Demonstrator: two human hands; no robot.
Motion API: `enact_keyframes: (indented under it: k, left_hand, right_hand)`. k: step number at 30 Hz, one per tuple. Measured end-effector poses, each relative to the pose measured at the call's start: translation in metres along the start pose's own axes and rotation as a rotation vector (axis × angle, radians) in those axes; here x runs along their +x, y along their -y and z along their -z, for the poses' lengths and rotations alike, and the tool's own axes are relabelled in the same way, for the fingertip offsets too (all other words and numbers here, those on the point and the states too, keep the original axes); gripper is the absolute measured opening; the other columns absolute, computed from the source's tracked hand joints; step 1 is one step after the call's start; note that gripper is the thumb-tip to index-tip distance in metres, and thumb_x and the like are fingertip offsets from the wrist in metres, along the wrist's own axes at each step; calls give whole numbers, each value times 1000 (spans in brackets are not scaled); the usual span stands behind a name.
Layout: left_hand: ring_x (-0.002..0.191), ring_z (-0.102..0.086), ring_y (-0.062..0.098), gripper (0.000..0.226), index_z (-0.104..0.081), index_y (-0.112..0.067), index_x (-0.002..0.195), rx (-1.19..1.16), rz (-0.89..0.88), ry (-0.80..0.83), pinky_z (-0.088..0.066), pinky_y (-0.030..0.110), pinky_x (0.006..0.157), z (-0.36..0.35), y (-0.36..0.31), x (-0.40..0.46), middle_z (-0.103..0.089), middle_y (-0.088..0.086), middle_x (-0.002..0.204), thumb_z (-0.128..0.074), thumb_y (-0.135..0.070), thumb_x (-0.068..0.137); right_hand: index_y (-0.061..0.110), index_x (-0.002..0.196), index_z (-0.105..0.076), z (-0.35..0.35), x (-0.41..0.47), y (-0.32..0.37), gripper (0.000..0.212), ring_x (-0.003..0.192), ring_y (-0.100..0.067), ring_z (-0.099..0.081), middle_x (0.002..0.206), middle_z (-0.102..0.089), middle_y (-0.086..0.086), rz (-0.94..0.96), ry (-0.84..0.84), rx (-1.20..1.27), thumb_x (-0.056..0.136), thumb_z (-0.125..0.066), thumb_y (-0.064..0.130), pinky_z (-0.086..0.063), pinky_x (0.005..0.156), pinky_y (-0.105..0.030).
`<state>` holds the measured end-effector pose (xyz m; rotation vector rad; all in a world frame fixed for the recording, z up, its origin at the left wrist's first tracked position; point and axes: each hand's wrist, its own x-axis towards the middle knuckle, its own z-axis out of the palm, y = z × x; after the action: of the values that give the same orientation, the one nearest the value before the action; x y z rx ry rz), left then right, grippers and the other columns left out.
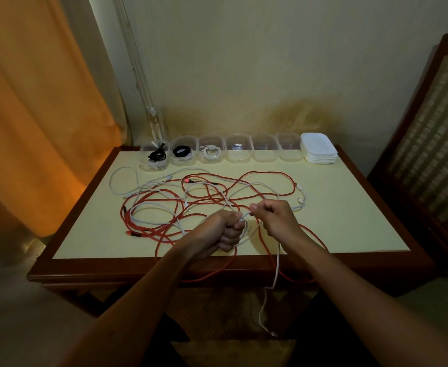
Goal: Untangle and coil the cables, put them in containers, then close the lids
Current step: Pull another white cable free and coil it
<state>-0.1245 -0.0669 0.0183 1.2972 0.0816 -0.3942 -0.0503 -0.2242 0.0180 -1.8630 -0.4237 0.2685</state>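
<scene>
Cables lie in one tangle across the middle of the table (350,207): red cables (265,178) and white cables (127,181) interlaced, several red loops drooping over the near edge. Both hands are raised over the near edge. The left hand (227,230) is clenched round a small coil of a white cable (277,263). The right hand (273,217) pinches the same cable just beside the coil, and the free tail hangs past the near edge below the table.

Along the far edge stands a row of clear containers (238,148). The three nearest the far left corner hold coiled cables, black in two and white in the third. The three to their right appear empty. A stack of white lids (319,148) sits at the far right corner, so no container is closed.

Risks noted:
- The cable being coiled may still pass through red loops on the table. Further winding could tighten a knot or drag the heap towards the near edge.
- Red loops overhanging the near edge could pull more cable off under their own weight.
- The coil is held only by finger pressure and may spring open if the left hand slackens.
- The dangling tail may snag below the table.
</scene>
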Motion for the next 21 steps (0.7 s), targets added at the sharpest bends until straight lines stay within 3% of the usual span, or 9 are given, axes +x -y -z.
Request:
enact_keyframes:
  k: [4,6,10,14,17,21]
  left_hand:
    - [43,-19,7,39,-44,-17,71,-187,-98,1,-16,21,42,-13,-10,5,-26,-7,52,-26,-23,105]
    - [48,-24,9,33,-43,-15,77,-327,-172,-79,-25,22,47,-16,-15,8,-28,-4,57,-26,-21,105]
    - [54,-32,11,27,-43,-12,82,-434,-304,-339,-35,25,56,-7,-26,14,-35,-1,62,-27,-11,103]
    - [58,-46,12,25,-53,-4,88,-376,-414,-600,-45,28,62,3,-16,14,-45,2,64,-35,-12,104]
    - [70,-62,15,24,-61,0,98,-336,-435,-638,-54,30,75,6,-4,9,-60,6,72,-43,-16,103]
    - [75,-68,23,23,-67,0,94,152,-470,-670,-55,30,72,-1,3,3,-69,12,76,-52,-17,100]
  right_hand:
    - [8,75,-62,-6,-7,-12,32,51,-10,-43,56,-50,6,1,83,-5,103,-47,14,-35,50,-25]
    - [13,78,-59,-9,-16,-17,33,54,-17,-45,60,-55,3,-20,170,12,105,-41,14,-38,49,-26]
    - [12,105,-64,-9,-33,-18,27,50,-15,-49,63,-58,-2,-65,374,5,107,-38,19,-42,48,-26]
    - [15,119,-61,-2,-45,5,28,47,-16,-49,64,-61,-4,-133,534,40,107,-38,25,-41,44,-27]
    - [13,127,-57,-3,-53,22,30,46,-16,-51,67,-64,-4,-116,688,-49,107,-39,24,-42,44,-26]
    - [9,119,-62,-3,-50,31,27,45,-14,-43,62,-56,-4,-76,624,7,106,-42,22,-35,43,-25]
